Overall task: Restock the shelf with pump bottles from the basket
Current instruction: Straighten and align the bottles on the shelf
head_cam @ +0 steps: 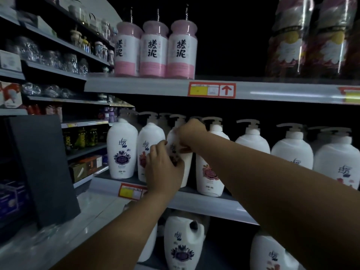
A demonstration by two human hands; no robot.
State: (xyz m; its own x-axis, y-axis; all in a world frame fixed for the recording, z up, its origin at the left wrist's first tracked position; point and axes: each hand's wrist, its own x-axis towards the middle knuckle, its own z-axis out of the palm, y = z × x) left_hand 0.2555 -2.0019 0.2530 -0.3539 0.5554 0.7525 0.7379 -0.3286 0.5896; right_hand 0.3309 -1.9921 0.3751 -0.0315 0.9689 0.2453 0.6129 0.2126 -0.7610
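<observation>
Two bare arms, closest to the camera, reaching from the bottom edge up to the middle shelf [204,199]. Only one view to go through, the head view.

Left hand [163,168] curled round the lower front of a white pump bottle [185,168], fingers wrapped on its side. Right hand [191,137] gripping the same bottle up at its shoulder, just under the pump. Bottle standing on the shelf, third from the left in the front row, touching or nearly touching the one on its left, a small gap on its right. Basket not in sight.

Step in hand, most likely: setting this bottle straight in its slot. To do it well: keep both hands on until the base sits flat, turn the label to face out like the others (the label looks turned partly aside, though blur makes that hard to tell), line the front up with the row, and let go gently so no neighbour tips.

Counting now. Front row, middle shelf: seven white pump bottles, with more pump tops showing behind, too dark to count. Top shelf: three pink bottles [153,47] side by side, and at least two wrapped packs [307,36] at the right. Bottom shelf: three big white jugs [183,242] at least. Two yellow price tags [211,90] with red borders, one on each shelf edge.
</observation>
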